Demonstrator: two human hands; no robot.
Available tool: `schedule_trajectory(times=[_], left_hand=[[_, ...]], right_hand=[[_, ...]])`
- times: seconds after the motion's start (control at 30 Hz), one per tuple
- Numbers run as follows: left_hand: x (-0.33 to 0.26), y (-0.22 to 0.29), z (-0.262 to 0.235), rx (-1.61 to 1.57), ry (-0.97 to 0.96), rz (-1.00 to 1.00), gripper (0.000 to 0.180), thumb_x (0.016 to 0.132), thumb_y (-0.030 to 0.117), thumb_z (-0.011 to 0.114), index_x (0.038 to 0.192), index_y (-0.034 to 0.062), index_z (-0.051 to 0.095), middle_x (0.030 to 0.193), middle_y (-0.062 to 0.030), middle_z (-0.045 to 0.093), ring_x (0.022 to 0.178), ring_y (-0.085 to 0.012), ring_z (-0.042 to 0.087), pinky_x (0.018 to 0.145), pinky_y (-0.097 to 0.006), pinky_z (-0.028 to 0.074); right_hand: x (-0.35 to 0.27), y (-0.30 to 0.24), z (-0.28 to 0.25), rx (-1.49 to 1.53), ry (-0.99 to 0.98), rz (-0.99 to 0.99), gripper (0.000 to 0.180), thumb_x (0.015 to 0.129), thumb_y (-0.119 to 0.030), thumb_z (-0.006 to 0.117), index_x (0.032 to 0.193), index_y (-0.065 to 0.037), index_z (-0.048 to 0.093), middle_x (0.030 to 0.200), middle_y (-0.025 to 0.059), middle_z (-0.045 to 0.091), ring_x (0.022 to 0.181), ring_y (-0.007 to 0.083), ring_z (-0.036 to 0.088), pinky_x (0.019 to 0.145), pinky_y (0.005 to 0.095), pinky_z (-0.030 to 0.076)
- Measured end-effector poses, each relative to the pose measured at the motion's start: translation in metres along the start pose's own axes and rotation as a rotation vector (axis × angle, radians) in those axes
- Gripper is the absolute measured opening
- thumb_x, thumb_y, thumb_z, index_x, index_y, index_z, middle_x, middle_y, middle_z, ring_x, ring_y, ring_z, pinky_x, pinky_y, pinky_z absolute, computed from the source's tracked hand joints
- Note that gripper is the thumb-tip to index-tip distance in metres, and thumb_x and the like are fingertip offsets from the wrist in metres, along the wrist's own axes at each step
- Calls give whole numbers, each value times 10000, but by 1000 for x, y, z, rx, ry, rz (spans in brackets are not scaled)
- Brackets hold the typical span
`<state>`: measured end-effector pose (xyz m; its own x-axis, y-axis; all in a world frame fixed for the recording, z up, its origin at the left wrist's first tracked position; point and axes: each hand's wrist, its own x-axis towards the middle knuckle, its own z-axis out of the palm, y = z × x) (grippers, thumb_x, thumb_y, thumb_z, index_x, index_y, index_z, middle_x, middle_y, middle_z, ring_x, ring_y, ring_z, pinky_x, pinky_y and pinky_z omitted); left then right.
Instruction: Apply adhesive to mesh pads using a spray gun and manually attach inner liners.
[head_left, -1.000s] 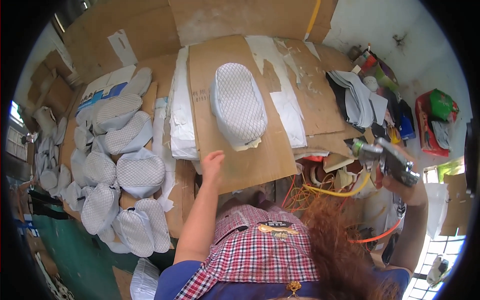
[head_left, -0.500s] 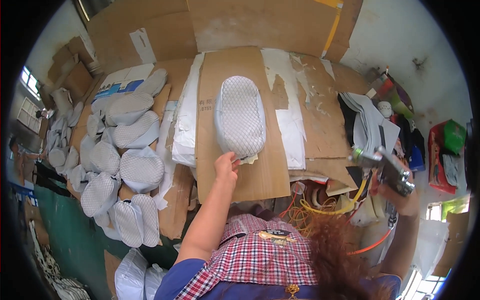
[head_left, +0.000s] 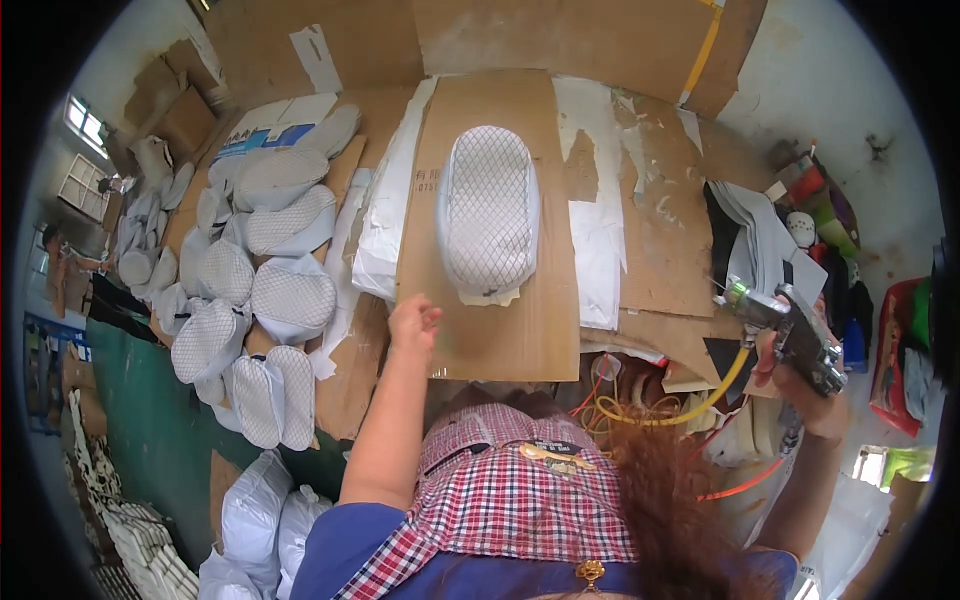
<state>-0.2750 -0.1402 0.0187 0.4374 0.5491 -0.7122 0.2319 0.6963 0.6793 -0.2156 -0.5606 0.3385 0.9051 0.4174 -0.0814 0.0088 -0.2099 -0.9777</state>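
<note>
On the cardboard sheet point(head_left: 500, 340) at the middle lies an oblong shoe-shaped piece of quilted grey fabric point(head_left: 488, 210), diamond-stitched face up, with pale smooth sides. A little yellowish material shows under its near end. My left hand point(head_left: 415, 325) hovers at the sheet's near left, apart from the piece, its fingers loosely bent and holding nothing. At the right, my right hand point(head_left: 800, 400) grips a metal spray gun point(head_left: 808, 340) with a green-ringed front, pointing left. A yellow hose point(head_left: 690, 408) runs to the gun.
Several similar quilted pieces point(head_left: 295, 298) are heaped on cardboard at the left. White bags point(head_left: 252, 510) stand below them. Stacked grey sheets point(head_left: 745, 225) and assorted items lie at the right, beside a red bag point(head_left: 900, 350). Tangled hoses hang under the table's front edge.
My left hand has let go of the quilted piece's near end and moved left. The spray gun in my right hand has shifted slightly right and down. The view has shifted a little.
</note>
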Motion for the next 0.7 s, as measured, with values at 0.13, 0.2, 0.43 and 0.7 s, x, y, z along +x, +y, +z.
schedule_trajectory(times=[0.13,0.2,0.43,0.7], left_hand=[[-5,1,-27,18,127,-10,305,724,143,546,1028,143,562,798,2,538,655,-156,534,707,-382,345],[1,-6,-43,-13,192,-28,362,728,158,552,1090,166,554,807,18,536,686,-148,523,761,-398,332],[1,1,-75,-131,304,-28,238,751,189,584,988,192,566,784,53,534,721,-141,531,702,-378,363],[-10,9,-32,-74,108,68,385,710,159,602,1092,161,551,882,8,558,779,-154,520,767,-399,350]], right_hand=[[-7,8,-21,-35,-203,-90,612,676,-97,695,1205,42,421,751,58,559,660,122,556,594,238,464],[-5,13,-21,15,-148,-67,610,679,-94,691,1210,38,420,756,58,559,660,122,557,597,239,467],[-11,15,-41,67,-104,39,618,653,-61,673,1213,32,427,786,79,574,682,136,574,619,259,498],[-5,19,-56,-211,-403,-126,611,657,-49,701,1206,18,441,799,75,593,671,131,568,619,257,475]])
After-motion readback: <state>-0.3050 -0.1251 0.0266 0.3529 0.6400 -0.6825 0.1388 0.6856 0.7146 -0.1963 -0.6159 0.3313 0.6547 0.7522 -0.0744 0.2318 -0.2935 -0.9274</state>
